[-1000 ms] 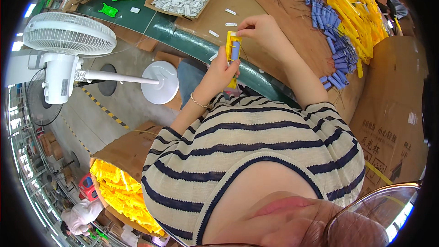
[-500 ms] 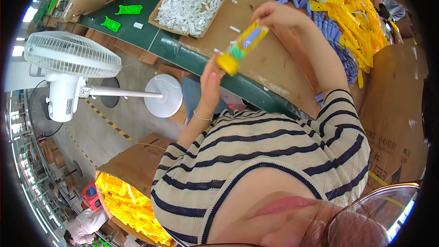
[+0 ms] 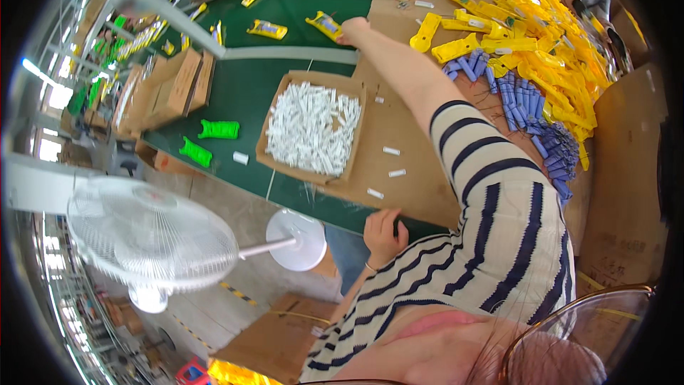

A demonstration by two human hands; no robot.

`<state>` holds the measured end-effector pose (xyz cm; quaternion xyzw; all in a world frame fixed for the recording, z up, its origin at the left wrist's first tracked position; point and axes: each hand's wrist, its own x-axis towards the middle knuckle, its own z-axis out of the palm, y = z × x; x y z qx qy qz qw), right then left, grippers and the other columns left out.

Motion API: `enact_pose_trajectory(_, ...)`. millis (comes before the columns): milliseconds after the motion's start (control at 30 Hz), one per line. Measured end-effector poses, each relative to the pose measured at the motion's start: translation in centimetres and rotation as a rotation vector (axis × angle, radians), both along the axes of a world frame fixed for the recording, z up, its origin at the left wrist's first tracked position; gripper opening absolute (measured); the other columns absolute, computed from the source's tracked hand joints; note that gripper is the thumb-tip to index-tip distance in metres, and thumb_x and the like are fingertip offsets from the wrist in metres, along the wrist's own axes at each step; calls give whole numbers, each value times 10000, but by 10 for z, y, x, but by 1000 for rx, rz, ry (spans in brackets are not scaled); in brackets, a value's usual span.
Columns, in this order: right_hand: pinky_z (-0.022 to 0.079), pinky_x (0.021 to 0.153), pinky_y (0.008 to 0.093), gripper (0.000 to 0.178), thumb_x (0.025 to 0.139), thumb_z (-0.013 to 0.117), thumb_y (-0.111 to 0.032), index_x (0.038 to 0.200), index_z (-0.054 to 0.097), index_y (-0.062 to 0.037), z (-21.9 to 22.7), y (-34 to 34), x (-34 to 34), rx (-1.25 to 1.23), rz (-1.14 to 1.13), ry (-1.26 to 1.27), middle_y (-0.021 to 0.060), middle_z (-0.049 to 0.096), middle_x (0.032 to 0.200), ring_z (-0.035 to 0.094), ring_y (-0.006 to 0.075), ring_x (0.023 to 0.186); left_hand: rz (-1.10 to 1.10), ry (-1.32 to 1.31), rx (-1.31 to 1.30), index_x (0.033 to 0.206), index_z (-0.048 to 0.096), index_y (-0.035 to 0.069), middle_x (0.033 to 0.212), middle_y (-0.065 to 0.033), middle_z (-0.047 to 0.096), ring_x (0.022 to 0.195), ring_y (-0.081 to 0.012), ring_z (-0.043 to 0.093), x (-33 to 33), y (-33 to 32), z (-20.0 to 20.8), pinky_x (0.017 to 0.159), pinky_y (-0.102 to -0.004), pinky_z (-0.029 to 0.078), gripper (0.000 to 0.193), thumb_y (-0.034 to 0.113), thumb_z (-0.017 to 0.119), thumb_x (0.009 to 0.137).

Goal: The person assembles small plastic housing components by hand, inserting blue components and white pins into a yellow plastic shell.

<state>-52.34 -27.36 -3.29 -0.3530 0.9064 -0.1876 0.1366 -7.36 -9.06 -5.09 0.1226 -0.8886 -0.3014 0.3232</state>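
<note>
My right hand (image 3: pixel 354 31) is stretched far across the table, its fingers closed on the near end of a yellow plastic casing (image 3: pixel 324 26) with a part set inside it. The casing is at the green tabletop (image 3: pixel 313 60), beyond a metal frame bar; whether it touches is hard to tell. Another yellow casing (image 3: pixel 268 29) with a grey-blue insert lies just left of it. By the table's near edge rests my left hand (image 3: pixel 385 235), fingers loosely bent, thumb apart, nothing visible in it. Small white strips (image 3: pixel 392 150) lie on the cardboard sheet (image 3: pixel 420 185) ahead of it.
A cardboard tray (image 3: pixel 261 144) of white pieces stands mid-table. Two green casings (image 3: pixel 219 130) lie left of it. Yellow casings (image 3: pixel 548 64) and blue-wrapped cylinders with wires (image 3: pixel 524 103) pile up at right. A white fan (image 3: pixel 153 232) stands left, and a metal bar (image 3: pixel 285 53) crosses the table.
My right hand has carried the yellow casing away to the far side of the table. My left hand has let go of it and dropped to the near edge. The view has shifted too.
</note>
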Motion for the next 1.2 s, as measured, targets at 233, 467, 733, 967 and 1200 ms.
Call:
enact_pose_trajectory(233,513,801,429,185,789,571,-99,936,660,-31,35,72,-49,-243,-401,325,228,595,1045,622,357,926,-117,95,-61,913,648,69,886,-71,605,740,-253,572,-16,4,-2,692,-351,460,285,45,614,630)
enact_pose_trajectory(467,527,754,431,223,819,567,-125,1013,616,-26,69,283,-134,202,-384,552,173,591,1111,618,339,956,-135,108,-85,876,653,63,837,-70,609,729,-253,573,-19,3,5,682,-348,459,258,38,587,628)
enact_pose_trajectory(733,497,804,445,419,855,582,-267,1207,505,-54,87,360,-101,396,-219,388,165,610,1112,589,349,1019,-112,87,-80,865,634,48,859,-103,611,763,-296,560,-16,8,4,703,-370,451,228,-2,568,652)
enact_pose_trajectory(967,490,831,349,470,798,666,-174,1201,499,1,162,359,-26,-661,-196,295,133,631,1088,619,225,968,-98,88,-89,896,624,60,890,-99,595,818,-293,554,-15,11,4,729,-373,449,221,21,586,682)
enact_pose_trajectory(1200,474,897,348,533,743,693,-24,1226,468,-45,214,366,189,-1053,293,-547,119,599,1154,588,197,1045,-260,13,360,1088,555,-5,1054,-139,558,941,-271,556,-26,15,35,826,-362,441,322,21,585,768)
